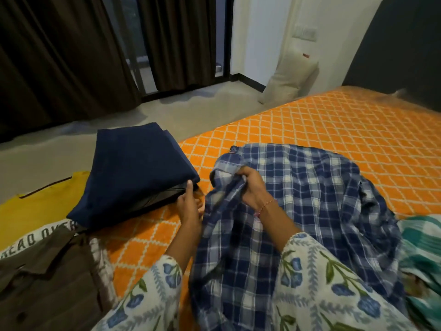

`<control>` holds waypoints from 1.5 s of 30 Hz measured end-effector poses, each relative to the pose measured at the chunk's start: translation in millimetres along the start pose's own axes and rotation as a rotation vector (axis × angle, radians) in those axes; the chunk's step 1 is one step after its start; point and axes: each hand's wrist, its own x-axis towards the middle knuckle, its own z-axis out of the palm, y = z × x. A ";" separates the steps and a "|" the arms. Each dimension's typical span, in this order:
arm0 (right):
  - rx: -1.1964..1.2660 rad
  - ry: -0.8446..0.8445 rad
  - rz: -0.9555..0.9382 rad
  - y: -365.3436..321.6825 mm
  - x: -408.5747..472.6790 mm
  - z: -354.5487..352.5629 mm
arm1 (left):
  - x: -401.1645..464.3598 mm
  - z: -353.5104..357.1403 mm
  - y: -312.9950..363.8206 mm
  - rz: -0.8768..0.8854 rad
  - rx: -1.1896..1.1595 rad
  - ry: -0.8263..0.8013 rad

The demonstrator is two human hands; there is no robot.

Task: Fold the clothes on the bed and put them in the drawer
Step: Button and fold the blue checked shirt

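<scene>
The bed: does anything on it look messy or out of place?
Mostly the blue checked shirt: it lies crumpled and unfolded on the orange bedspread, bunched where the right hand grips it. The navy garment is neatly folded.

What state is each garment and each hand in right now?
Navy garment: folded, lying on the bed.
Plaid shirt: unfolded, bunched up on the bed.
Yellow garment: lying flat, partly under the navy one.
Brown shirt: lying unfolded at the bed's near edge.
Teal cloth: crumpled.
Right hand: grips the plaid shirt.
Left hand: fingers straight, beside the navy garment.
</scene>
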 end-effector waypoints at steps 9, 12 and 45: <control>-0.080 0.004 -0.282 -39.0 -56.7 -97.6 | -73.3 107.5 16.9 0.386 0.579 -0.640; -0.191 -0.032 -0.265 -46.2 -73.2 -131.6 | -106.2 130.5 12.1 0.402 0.566 -0.944; -2.020 -0.010 -0.880 115.0 -175.2 -171.2 | -202.4 -136.1 -93.7 0.746 1.497 -0.237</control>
